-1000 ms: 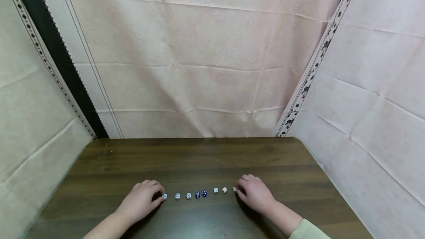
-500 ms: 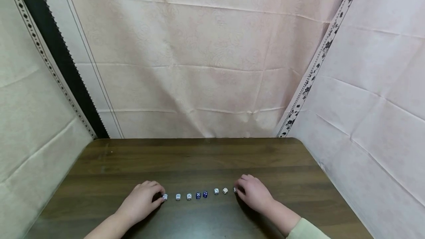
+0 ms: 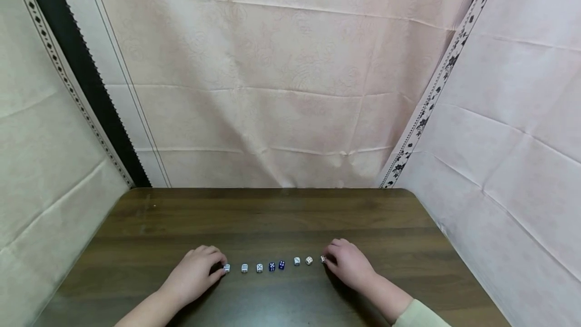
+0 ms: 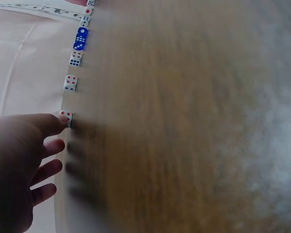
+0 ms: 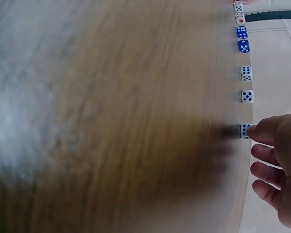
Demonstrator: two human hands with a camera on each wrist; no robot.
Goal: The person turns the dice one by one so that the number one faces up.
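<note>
A row of small dice crosses the table in the head view. My left hand (image 3: 192, 274) pinches the white die (image 4: 69, 118) at the row's left end, thumb against its dotted face. At the right end, my right hand (image 3: 350, 265) pinches another white die (image 5: 244, 131) between thumb and finger; the hand hides part of it. Between them stand white dice such as the one (image 3: 244, 268) nearest the left hand, and two blue dice, one (image 3: 272, 266) close beside the other (image 3: 282, 265). Two white dice (image 3: 297, 261) stand nearer the right hand.
The dice stand on a dark brown wooden table (image 3: 272, 216) with rounded far corners. Pale cloth (image 3: 281, 90) hangs behind it, and more pale cloth flanks both sides. A light green sleeve (image 3: 419, 314) covers the right forearm.
The head view shifts very slightly. Both hands keep their places at the ends of the row, and the dice show no visible movement on the table.
</note>
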